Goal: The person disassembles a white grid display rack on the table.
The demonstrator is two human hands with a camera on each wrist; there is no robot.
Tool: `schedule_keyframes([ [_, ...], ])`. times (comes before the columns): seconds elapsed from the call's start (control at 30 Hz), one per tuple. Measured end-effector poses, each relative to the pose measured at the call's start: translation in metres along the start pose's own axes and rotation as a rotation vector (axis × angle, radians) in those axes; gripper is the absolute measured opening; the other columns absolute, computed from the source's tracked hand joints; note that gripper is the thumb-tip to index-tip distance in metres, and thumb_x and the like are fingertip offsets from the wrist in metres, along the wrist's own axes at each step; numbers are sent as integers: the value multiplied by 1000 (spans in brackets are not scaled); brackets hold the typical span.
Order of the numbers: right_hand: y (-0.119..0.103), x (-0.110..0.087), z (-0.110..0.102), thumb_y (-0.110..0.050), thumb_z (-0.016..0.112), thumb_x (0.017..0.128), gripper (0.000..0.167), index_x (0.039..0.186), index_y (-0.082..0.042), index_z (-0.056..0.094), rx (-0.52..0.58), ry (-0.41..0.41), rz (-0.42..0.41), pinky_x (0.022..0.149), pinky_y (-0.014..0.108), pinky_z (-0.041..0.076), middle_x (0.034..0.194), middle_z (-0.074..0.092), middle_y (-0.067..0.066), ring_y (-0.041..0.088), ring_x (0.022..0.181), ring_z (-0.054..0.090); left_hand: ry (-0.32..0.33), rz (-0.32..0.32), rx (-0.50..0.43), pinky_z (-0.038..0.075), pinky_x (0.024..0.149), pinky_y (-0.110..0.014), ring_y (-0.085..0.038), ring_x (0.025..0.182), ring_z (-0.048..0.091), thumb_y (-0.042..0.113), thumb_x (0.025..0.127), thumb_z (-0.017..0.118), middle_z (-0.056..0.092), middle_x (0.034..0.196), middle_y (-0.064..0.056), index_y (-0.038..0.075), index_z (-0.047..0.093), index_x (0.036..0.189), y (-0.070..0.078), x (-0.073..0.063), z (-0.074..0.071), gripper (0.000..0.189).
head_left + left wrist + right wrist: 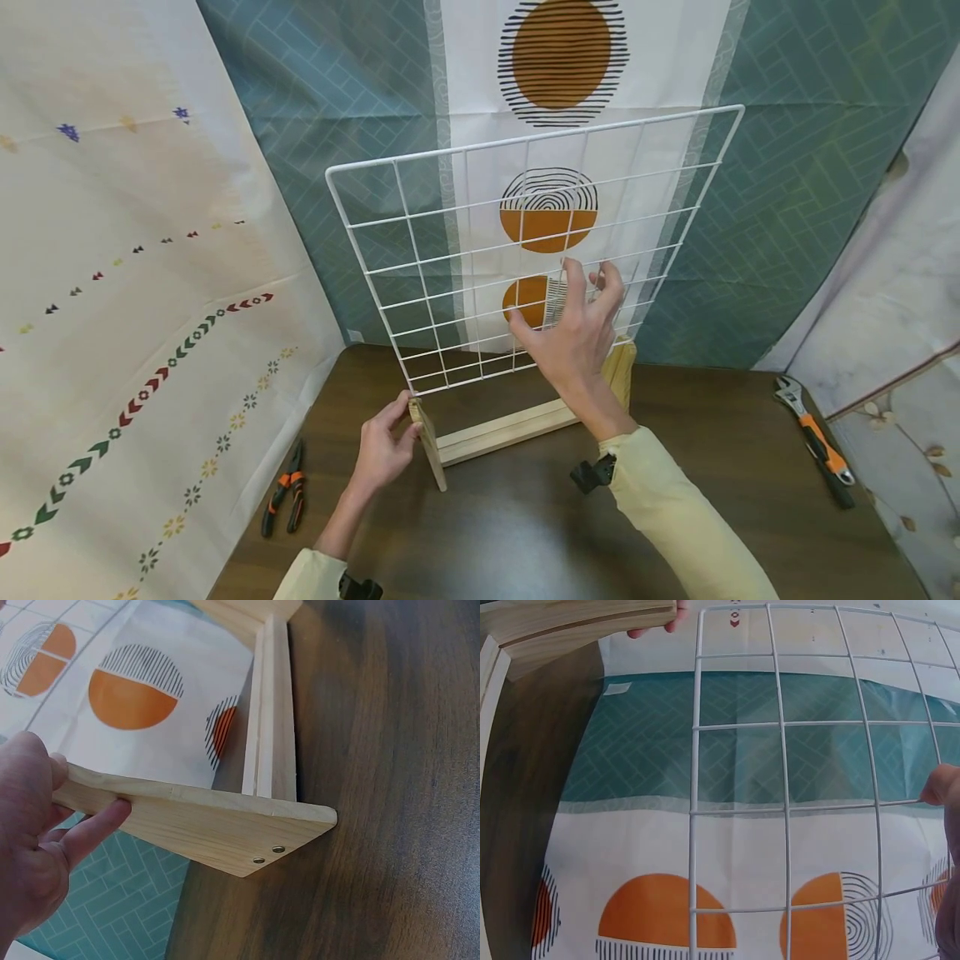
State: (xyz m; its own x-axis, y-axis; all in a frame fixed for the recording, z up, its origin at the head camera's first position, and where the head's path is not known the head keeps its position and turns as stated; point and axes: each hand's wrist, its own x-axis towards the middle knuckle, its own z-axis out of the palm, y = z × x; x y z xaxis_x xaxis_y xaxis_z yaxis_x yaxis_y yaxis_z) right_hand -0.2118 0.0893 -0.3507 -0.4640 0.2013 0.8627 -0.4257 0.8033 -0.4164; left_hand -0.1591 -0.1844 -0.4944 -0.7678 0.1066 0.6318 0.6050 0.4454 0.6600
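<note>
A white wire grid (473, 252) leans upright over a wooden stand, its lower left corner right at the top of the stand's left side panel (429, 446). My left hand (384, 446) pinches that panel near its upper end, thumb and fingers on either side. In the left wrist view, two screw heads (278, 849) show on the panel's outer face. A grooved crossbar (502, 433) joins it to the right side panel (621, 367), partly hidden behind my right forearm. My right hand (573, 333) holds the grid's middle with bent fingers; its thumb meets a wire in the right wrist view.
Pliers (285, 492) with orange and black handles lie at the left of the brown table (525, 533). An adjustable wrench (813, 437) lies near the right edge. Patterned cloth (360, 208) hangs behind the grid, and printed white cloth (150, 275) hangs on the left.
</note>
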Motion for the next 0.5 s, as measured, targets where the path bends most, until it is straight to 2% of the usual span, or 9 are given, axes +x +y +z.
schedule_keyframes([
  [0.1, -3, 3, -5, -49, 75, 76, 73, 132, -9, 51, 4, -12, 6, 64, 52, 60, 138, 34, 27, 38, 121, 41, 2, -7, 1, 56, 75, -15, -42, 103, 66, -30, 71, 71, 67, 113, -26, -10, 64, 122, -10, -3, 1, 55],
  [0.17, -4, 5, -7, -48, 76, 76, 74, 133, -9, 50, 9, -20, 6, 67, 53, 60, 139, 33, 27, 39, 122, 41, -3, -16, 11, 56, 73, -13, -39, 104, 66, -27, 72, 72, 67, 115, -24, -8, 64, 123, -12, -4, 1, 55],
  [0.27, -6, 7, -11, -49, 78, 75, 76, 134, -10, 49, 3, -28, 10, 68, 54, 59, 139, 32, 27, 39, 122, 41, -11, -21, 40, 55, 60, -12, -36, 102, 68, -23, 74, 73, 69, 115, -22, -3, 65, 123, -13, -4, 0, 53],
  [0.37, -5, 6, -13, -49, 79, 73, 77, 133, -10, 49, -13, -32, 26, 65, 55, 57, 138, 33, 27, 39, 120, 42, -22, -26, 75, 50, 45, -14, -31, 93, 71, -20, 75, 73, 71, 111, -19, 3, 66, 121, -12, -4, -1, 52],
  [0.5, 0, 4, -17, -47, 80, 72, 78, 133, -11, 48, -31, -44, 53, 60, 56, 55, 137, 32, 27, 38, 119, 42, -27, -46, 73, 50, 41, -17, -19, 82, 71, -20, 76, 71, 72, 107, -15, 7, 66, 120, -11, -4, 0, 52],
])
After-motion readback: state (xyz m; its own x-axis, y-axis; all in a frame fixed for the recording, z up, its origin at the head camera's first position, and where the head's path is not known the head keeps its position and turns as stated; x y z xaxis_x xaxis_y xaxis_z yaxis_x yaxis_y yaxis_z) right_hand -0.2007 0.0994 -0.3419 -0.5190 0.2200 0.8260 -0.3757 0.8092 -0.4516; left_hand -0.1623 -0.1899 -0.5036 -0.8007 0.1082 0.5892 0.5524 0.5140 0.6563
